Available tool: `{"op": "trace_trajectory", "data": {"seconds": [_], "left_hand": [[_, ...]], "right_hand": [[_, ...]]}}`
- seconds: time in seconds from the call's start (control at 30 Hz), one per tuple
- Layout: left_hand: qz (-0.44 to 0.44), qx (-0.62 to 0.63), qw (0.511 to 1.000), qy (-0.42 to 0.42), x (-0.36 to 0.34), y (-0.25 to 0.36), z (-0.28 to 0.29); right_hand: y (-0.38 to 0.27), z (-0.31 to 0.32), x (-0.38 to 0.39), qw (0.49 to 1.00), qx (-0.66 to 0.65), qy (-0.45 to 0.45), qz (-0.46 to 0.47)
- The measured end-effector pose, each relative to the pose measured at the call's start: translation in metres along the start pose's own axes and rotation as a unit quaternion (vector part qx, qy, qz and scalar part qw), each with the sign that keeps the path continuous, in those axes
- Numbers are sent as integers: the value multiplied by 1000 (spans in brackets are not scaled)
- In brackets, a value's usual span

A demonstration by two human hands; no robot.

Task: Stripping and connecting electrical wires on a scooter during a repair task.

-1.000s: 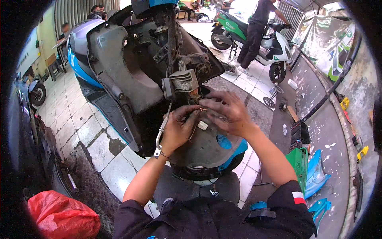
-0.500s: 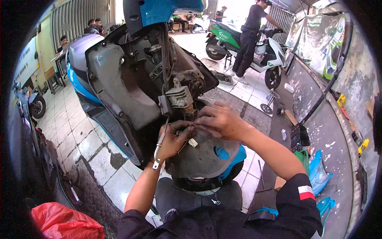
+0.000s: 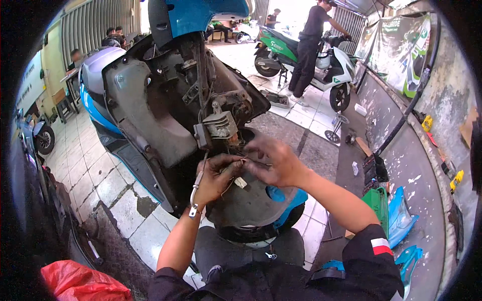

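My left hand is closed in a pinch on a thin wire, with a small white connector hanging below the fingertips. My right hand meets it from the right, its thumb and fingers pinched on the wire's end by the left fingertips. Both hands are above the grey and blue front fender of a partly stripped scooter. A finned metal part sits just beyond them, with bare wiring below it. A hose with a metal bracket end lies along my left wrist.
At the right are a green toolbox, a black tray and blue body panels along a low wall. Red plastic lies at lower left. A person stands beside a green and white scooter farther back.
The view has shifted slightly. My right hand's fingers have moved, the upper ones now bent and lifted, while both hands stay together at the wire.
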State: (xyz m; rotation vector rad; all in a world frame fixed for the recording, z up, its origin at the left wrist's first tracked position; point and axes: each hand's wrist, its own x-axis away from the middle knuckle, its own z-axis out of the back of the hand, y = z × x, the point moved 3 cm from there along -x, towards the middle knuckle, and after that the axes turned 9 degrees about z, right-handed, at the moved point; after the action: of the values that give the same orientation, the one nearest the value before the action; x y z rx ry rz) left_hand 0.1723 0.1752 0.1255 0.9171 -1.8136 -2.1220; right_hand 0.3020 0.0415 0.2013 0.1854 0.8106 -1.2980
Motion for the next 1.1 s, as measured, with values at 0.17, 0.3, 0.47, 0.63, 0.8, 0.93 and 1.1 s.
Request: {"op": "trace_trajectory", "data": {"seconds": [0.17, 0.3, 0.47, 0.63, 0.8, 0.93, 1.1], "left_hand": [[39, 24, 999, -6, -3, -4, 1], [46, 66, 996, -27, -2, -9, 3], [12, -2, 1000, 4, -3, -13, 4], [-48, -66, 996, 19, 0, -2, -1], [-3, -67, 997, 29, 1, -1, 1], [-23, -101, 994, 26, 2, 8, -2], [57, 64, 996, -24, -1, 1, 1]], "right_hand": [[9, -7, 11, 944, 195, 13, 264], [13, -8, 12, 930, 215, 6, 298], [9, -15, 9, 946, 211, 12, 245], [20, -22, 9, 968, -135, -80, -196], [29, -28, 10, 915, -289, -58, -276], [7, -3, 8, 998, 64, 11, 16], [9, -5, 12, 947, 212, -2, 242]]}}
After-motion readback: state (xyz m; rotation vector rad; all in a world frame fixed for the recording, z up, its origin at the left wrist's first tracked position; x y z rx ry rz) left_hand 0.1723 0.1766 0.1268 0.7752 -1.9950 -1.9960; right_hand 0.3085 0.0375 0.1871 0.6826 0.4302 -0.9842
